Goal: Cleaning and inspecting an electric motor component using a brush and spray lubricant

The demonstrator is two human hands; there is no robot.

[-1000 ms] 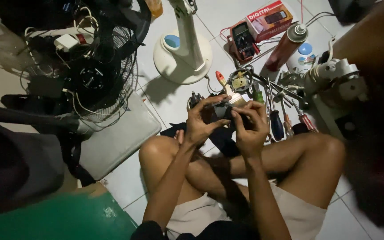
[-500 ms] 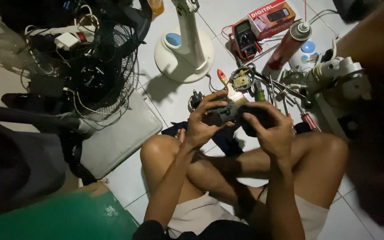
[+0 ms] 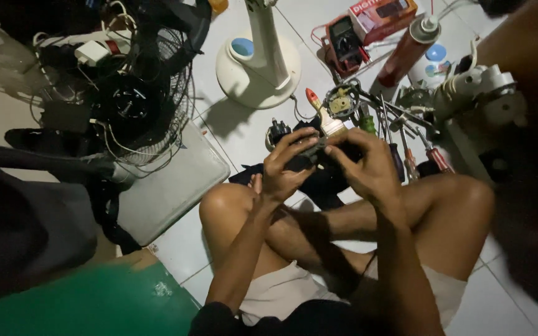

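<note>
I see a small dark part [image 3: 311, 157] above the crossed legs, gripped from both sides. My left hand [image 3: 287, 167] curls closed around it; my right hand [image 3: 368, 167] pinches it, fingers bent, probably closed. Both forearms angle inward. Tools [image 3: 400, 134] lie just beyond.

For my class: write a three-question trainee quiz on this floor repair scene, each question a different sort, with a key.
1. True or false: both hands, left hand and right hand, grip the small dark part.
2. The spray can has a body of which colour? A green, B red, C white.
3. Fill in: the white fan base stands on the tiled ____.

Key: 1 true; 2 B; 3 floor.
</note>
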